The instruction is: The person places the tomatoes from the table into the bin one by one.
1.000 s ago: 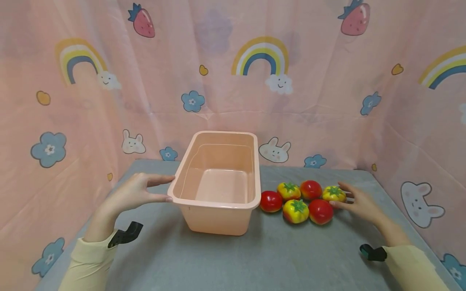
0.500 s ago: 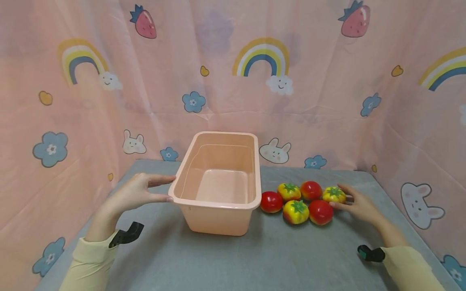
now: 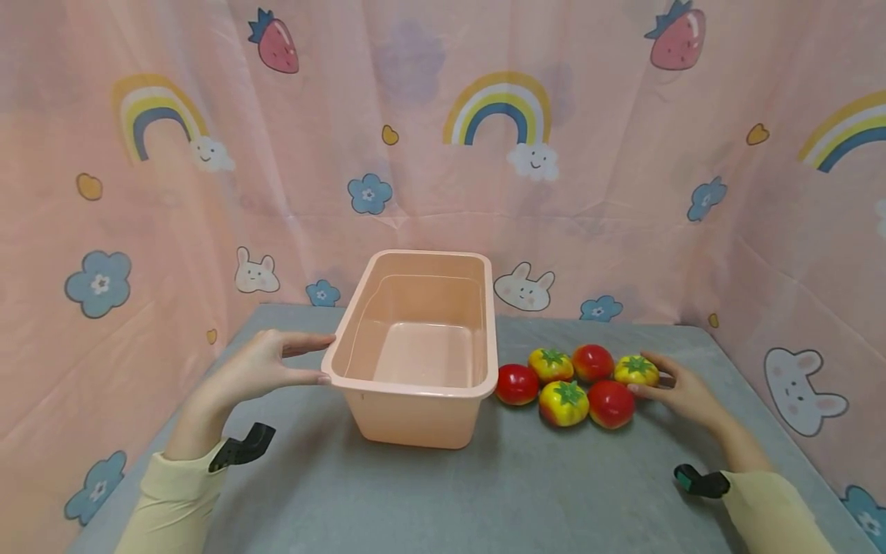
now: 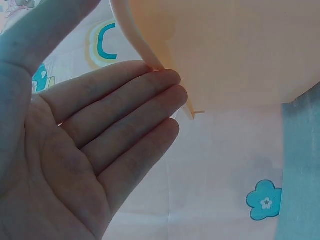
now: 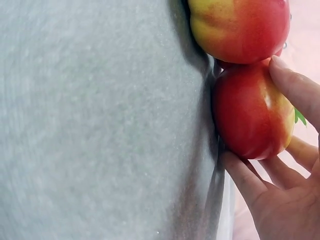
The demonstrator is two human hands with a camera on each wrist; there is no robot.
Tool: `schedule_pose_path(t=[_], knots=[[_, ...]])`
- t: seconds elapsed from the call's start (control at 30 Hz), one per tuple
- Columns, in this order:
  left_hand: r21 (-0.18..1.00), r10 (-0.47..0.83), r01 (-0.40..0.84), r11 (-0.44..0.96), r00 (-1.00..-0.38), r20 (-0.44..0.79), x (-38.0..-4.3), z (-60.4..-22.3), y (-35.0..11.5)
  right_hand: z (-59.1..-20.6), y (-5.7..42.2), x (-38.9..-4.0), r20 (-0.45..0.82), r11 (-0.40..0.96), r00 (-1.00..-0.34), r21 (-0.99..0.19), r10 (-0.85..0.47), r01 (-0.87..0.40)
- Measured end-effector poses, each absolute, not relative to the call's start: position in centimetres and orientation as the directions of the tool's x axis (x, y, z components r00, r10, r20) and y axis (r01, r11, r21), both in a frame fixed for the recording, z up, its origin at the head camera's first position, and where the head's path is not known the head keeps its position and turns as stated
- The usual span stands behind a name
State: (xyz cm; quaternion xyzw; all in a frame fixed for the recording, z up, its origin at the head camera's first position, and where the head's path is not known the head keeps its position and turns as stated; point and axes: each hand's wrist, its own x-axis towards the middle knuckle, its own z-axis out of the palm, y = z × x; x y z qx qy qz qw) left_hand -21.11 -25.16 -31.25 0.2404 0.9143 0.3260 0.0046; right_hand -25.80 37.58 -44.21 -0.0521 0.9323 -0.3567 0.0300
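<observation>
My left hand [image 3: 259, 369] holds its fingers nearly straight, their tips touching the left rim of a pale pink plastic bin [image 3: 415, 391]. The left wrist view shows the flat palm and fingertips against the bin's edge [image 4: 137, 40]. At the right end of a group of toy fruit, my right hand [image 3: 692, 396] holds a yellow toy tomato [image 3: 633, 369] with a green leafy top, which stays beside the others. In the right wrist view, thumb and fingers [image 5: 245, 180] are on opposite sides of this tomato [image 5: 250, 115], whose underside is red.
Several red fruit [image 3: 611, 404] and yellow tomatoes [image 3: 564, 403] lie close together right of the bin, on a grey table [image 3: 540, 492]. A pink printed curtain [image 3: 415, 192] hangs behind and at both sides.
My right wrist and sleeve have shifted slightly to the left, while the right fingers stay at the yellow tomato. The left hand, bin and fruit keep their places.
</observation>
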Motion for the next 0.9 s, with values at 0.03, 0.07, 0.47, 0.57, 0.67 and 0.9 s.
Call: schedule_pose_path(t=[0.03, 0.07, 0.47, 0.57, 0.67, 0.9], knots=[[0.599, 0.443, 0.438, 0.671, -0.884, 0.149, -21.1, -31.3, -25.2, -44.2, 37.6, -25.8, -0.02, 0.738, -0.993, -0.671, -0.117, -0.074], [0.6, 0.444, 0.438, 0.67, -0.884, 0.149, -21.1, -31.3, -25.2, -44.3, 37.7, -25.8, -0.021, 0.737, -0.993, -0.673, -0.115, -0.071], [0.608, 0.446, 0.436, 0.664, -0.883, 0.146, -21.1, -31.3, -25.1, -44.0, 37.7, -25.4, -0.045, 0.723, -0.995, -0.69, -0.09, -0.035], [0.61, 0.444, 0.432, 0.664, -0.885, 0.143, -21.1, -31.3, -25.1, -43.9, 37.7, -25.2, -0.05, 0.722, -0.995, -0.692, -0.083, -0.026], [0.616, 0.44, 0.427, 0.662, -0.887, 0.142, -21.1, -31.3, -25.1, -43.7, 37.7, -25.1, -0.055, 0.721, -0.995, -0.692, -0.08, -0.02], [0.608, 0.44, 0.434, 0.665, -0.885, 0.151, -21.1, -31.3, -25.1, -42.9, 37.6, -24.7, -0.03, 0.729, -0.995, -0.683, -0.096, -0.049]])
